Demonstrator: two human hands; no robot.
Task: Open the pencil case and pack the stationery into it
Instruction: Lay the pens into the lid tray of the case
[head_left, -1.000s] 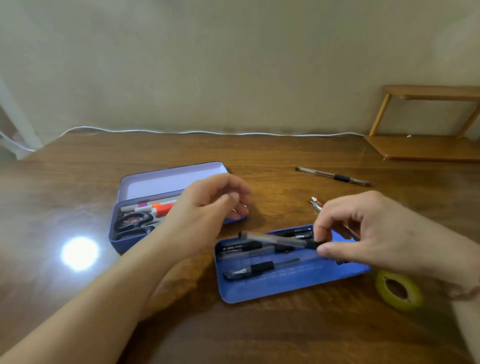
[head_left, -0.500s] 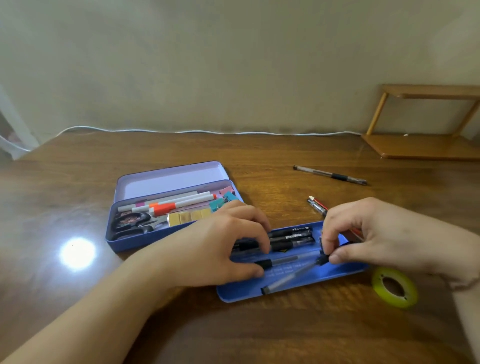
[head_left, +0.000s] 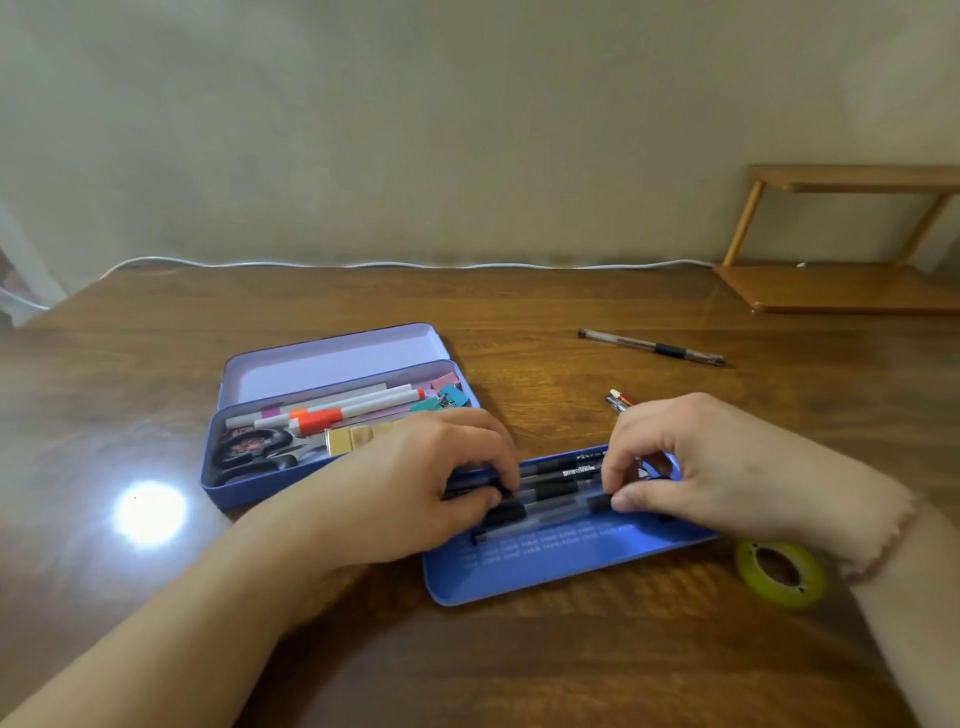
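The blue pencil case (head_left: 244, 491) stands open at centre left, its pale lid (head_left: 332, 364) tipped back. Inside lie white markers, scissors, gold notes and teal clips. A flat blue tray (head_left: 561, 561) lies to its right and holds several black pens (head_left: 558, 491) side by side. My left hand (head_left: 415, 488) rests on the pens' left ends, fingers curled over them. My right hand (head_left: 691, 467) pinches the right end of the nearest pen between thumb and fingers.
A clear pen with a black grip (head_left: 649, 347) lies loose on the wooden table (head_left: 519, 665) behind the tray. A red-tipped pen (head_left: 618, 401) pokes out behind my right hand. A yellow-green tape roll (head_left: 779, 574) sits at right. A wooden shelf (head_left: 841, 280) stands far right.
My left hand came down from above the case onto the pens in the tray. My right hand lowered its pen from slanting across the tray into line with the others.
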